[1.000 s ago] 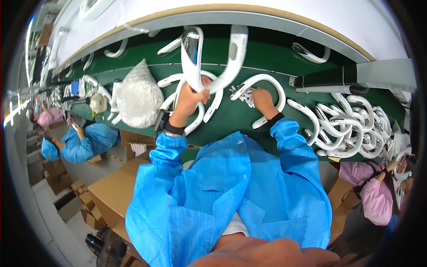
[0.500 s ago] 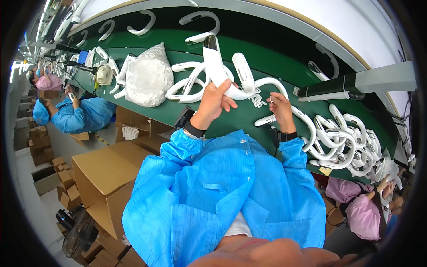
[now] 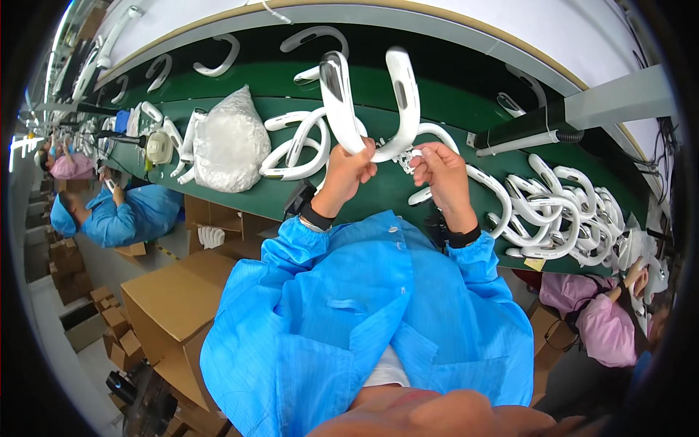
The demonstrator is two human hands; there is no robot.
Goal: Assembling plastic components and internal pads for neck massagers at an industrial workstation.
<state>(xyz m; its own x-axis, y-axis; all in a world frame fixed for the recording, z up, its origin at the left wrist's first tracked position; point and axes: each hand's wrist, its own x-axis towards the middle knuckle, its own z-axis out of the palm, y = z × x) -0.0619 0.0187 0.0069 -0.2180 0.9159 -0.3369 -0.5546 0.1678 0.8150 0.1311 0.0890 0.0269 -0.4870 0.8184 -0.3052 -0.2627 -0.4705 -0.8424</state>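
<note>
Right hand (white bit pinched) has neared the U-shaped device.

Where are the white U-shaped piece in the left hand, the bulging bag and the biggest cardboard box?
White U-shaped piece [image 3: 405,102], head view: its right arm.
Bulging bag [image 3: 231,146], head view: its middle.
Biggest cardboard box [image 3: 178,293], head view: its top.

Factory assembly line: a long green bench bears many matching white units, heaped at right, and a bulging bag; one worker in blue and others in pink are stationed alongside, with brown cartons standing on the floor nearby.
</note>
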